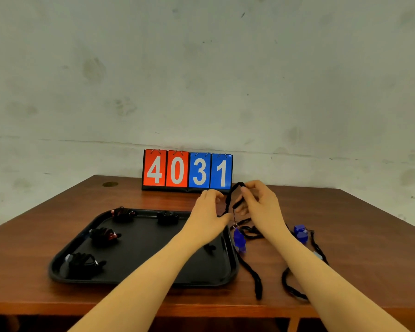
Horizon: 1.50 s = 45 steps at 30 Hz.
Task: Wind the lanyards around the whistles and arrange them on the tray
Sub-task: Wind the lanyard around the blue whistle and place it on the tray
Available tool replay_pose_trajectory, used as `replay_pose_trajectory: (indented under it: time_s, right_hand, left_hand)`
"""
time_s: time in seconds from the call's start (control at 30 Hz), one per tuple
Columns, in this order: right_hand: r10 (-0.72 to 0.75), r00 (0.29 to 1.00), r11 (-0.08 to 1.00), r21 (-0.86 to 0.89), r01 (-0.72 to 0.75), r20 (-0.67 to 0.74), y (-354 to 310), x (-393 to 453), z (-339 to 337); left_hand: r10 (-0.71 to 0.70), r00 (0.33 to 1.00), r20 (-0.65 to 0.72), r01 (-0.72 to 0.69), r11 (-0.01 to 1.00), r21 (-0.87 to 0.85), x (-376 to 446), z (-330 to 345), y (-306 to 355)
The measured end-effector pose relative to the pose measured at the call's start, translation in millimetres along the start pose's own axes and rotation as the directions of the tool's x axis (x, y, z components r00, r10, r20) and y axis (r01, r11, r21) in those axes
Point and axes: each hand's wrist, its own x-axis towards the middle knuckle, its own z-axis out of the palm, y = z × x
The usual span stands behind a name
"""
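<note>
The black lanyard (pixel 231 200) loops between my hands above the table (pixel 345 224), its blue whistle (pixel 238 239) dangling at six o'clock. My right hand (pixel 259 204) pinches it; my left hand (pixel 207 212) curls around it, over the tray (pixel 141 255).

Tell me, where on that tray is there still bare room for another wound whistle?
The tray has bare room in its middle and front, between the wound whistles along its left side and its right rim. Its back edge holds two more bundles. The table right of the tray is crowded with loose blue whistles and black lanyards.
</note>
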Motion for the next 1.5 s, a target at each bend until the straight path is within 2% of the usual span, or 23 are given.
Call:
replay_pose_trajectory:
  time_s: [0.07,0.23,0.5,0.57,0.63,0.73,0.87,0.97,1.03,1.13,1.2,1.27,1.33,1.43,1.5]
  right_hand:
    - [0.028,0.999,0.995,0.093,-0.025,-0.031,-3.9,0.9,4.2]
    - [0.095,0.993,0.963,0.260,-0.074,-0.072,-12.8,2.9,13.4]
    - [0.144,0.966,0.935,0.350,-0.061,-0.216,-10.1,11.8,16.3]
    - [0.155,0.960,0.961,0.262,-0.091,-0.232,-2.6,12.9,15.5]
    - [0.143,0.961,0.989,0.070,-0.130,-0.235,8.0,12.5,16.3]
    - [0.134,0.967,0.974,-0.153,-0.169,-0.219,22.4,11.3,22.4]
    - [0.200,0.965,0.931,-0.272,-0.241,-0.170,31.5,11.0,36.5]
    - [0.082,0.990,0.976,-0.190,-0.103,-0.114,32.8,14.3,48.7]
    - [0.008,1.000,0.992,-0.129,-0.009,-0.012,32.8,20.4,59.0]
    - [0.039,0.984,0.996,-0.088,-0.024,0.175,36.7,29.9,74.4]
    - [0.077,0.971,0.997,-0.041,-0.069,0.228,39.5,32.8,79.4]
    - [0.077,0.971,0.996,0.036,-0.087,0.226,43.4,36.8,82.9]
    - [0.090,0.982,0.993,0.056,-0.100,0.168,46.1,42.0,85.7]
    - [0.186,0.980,0.968,0.159,-0.196,0.074,48.6,53.4,89.7]
    - [0.219,0.976,0.968,0.131,-0.216,-0.008,51.2,60.1,91.1]
  left_hand:
    - [-0.010,1.000,-0.015,0.010,0.999,-0.034,-2.6,0.2,-1.1]
    - [-0.027,0.992,0.123,0.026,1.000,0.010,-6.0,4.7,-5.7]
    - [-0.134,0.989,0.057,0.140,0.984,-0.107,0.9,-0.5,-18.4]
    - [-0.131,0.991,0.042,0.136,0.979,-0.153,0.8,-7.7,-23.1]
    - [-0.114,0.993,0.011,0.114,0.980,-0.160,1.5,-15.3,-26.7]
    - [-0.068,0.997,-0.030,0.066,0.995,-0.079,6.6,-25.1,-33.2]
    - [0.001,0.998,-0.065,0.001,1.000,0.027,17.3,-33.6,-44.1]
    - [0.043,0.995,-0.087,-0.035,0.996,0.084,26.8,-35.9,-52.0]
    - [0.057,0.994,-0.091,-0.048,0.994,0.099,34.2,-35.9,-57.6]
    - [0.043,0.993,-0.107,-0.033,0.995,0.097,45.6,-35.6,-67.1]
    - [0.043,0.992,-0.123,-0.030,0.994,0.107,51.1,-35.4,-71.4]
    - [0.049,0.990,-0.129,-0.032,0.991,0.128,55.2,-34.9,-76.5]
    - [0.044,0.992,-0.120,-0.026,0.988,0.153,57.7,-34.2,-81.7]
    - [0.007,0.997,-0.079,0.008,0.983,0.184,59.4,-31.2,-89.7]
    - [-0.031,0.998,-0.057,0.042,0.980,0.194,57.8,-29.7,-94.0]
